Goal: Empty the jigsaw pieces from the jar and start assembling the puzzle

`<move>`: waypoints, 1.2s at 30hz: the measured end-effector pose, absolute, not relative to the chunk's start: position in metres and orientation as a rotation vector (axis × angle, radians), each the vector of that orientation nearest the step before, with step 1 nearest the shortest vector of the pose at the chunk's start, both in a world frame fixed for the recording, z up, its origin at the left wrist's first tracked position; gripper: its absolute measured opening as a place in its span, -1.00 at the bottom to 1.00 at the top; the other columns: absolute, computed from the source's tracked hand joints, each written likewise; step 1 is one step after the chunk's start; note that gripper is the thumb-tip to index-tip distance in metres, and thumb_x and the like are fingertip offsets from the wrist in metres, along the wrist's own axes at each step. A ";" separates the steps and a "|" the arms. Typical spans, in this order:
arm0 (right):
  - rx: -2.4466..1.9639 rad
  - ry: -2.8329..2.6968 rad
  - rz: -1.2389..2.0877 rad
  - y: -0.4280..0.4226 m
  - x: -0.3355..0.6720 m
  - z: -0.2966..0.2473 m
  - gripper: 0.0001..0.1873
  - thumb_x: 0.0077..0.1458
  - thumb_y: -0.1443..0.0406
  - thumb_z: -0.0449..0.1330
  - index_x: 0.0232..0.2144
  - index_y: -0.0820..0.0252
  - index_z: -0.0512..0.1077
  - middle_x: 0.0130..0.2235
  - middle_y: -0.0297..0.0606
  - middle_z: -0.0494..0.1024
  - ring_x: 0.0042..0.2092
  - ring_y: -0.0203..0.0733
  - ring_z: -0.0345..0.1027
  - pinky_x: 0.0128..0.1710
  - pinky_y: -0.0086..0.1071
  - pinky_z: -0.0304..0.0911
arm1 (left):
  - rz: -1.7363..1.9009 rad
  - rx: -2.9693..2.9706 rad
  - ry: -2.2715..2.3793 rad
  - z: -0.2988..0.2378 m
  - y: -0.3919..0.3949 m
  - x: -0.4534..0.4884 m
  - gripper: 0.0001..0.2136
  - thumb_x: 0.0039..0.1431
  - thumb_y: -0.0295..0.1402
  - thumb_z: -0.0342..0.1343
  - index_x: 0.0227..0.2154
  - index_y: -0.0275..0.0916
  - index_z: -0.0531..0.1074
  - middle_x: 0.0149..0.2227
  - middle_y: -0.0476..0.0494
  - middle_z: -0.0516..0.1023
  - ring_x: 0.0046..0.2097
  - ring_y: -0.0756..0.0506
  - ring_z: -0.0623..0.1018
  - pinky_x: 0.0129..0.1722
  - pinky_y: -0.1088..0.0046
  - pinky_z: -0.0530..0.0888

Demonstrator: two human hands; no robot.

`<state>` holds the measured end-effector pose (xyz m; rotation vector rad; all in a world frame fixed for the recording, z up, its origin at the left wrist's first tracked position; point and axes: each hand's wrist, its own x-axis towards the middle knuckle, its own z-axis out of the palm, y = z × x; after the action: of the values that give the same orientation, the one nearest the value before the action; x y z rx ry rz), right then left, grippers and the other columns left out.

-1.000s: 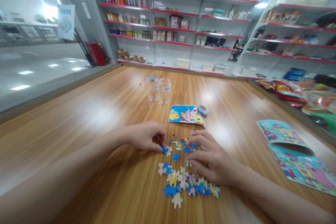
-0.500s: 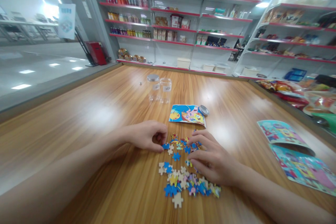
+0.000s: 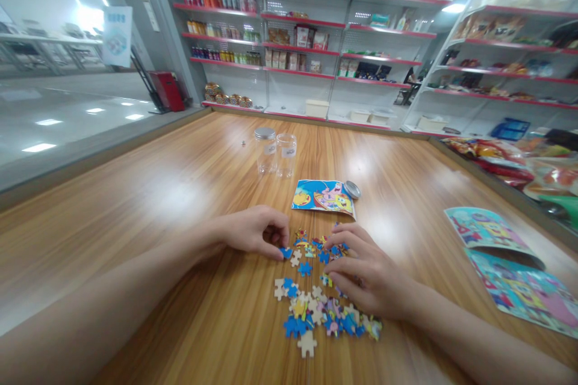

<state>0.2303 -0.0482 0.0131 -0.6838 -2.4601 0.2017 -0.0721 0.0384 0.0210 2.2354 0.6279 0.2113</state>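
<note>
Curled at the left edge of the loose pieces, my left hand (image 3: 258, 232) has its thumb and fingertips on a blue puzzle piece (image 3: 286, 252). My right hand (image 3: 370, 271) hovers over or rests on the right of the pile, fingers apart and bent, partly hiding pieces beneath. Between the hands lie a single blue puzzle piece (image 3: 305, 269) and a plain wood-backed puzzle piece (image 3: 295, 258). Nearer to me is a heap of mixed puzzle pieces (image 3: 317, 309), some face up and some face down. Just beyond the hands sits a cartoon picture card (image 3: 320, 197).
A silver lid (image 3: 352, 189) overlaps the card's right corner. Farther back stand a lidded clear jar (image 3: 265, 153) and an open clear jar (image 3: 286, 156). Two curled cartoon sheets (image 3: 492, 231) lie at right. Bagged goods (image 3: 497, 159) border the wooden table (image 3: 171, 180); stocked shelves rise behind.
Both hands keep nearly the same pose and place. The whole view shifts slightly; the pieces, card and jars stay where they were on the table.
</note>
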 end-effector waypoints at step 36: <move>-0.696 -2.460 0.203 -0.049 0.231 0.016 -0.88 0.17 0.42 0.22 -0.27 0.17 0.55 -0.03 -0.10 0.44 0.14 0.06 0.21 0.12 0.04 0.27 | 0.405 2.011 0.782 0.017 0.046 -0.073 -0.70 0.20 -0.15 0.22 -0.37 -0.35 0.47 -0.46 -0.03 0.46 -0.43 0.04 0.39 -0.44 0.58 0.31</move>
<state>0.2307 -0.0488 0.0156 -0.6961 -2.4601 0.2027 -0.0731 0.0457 0.0170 2.0106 0.7817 0.4046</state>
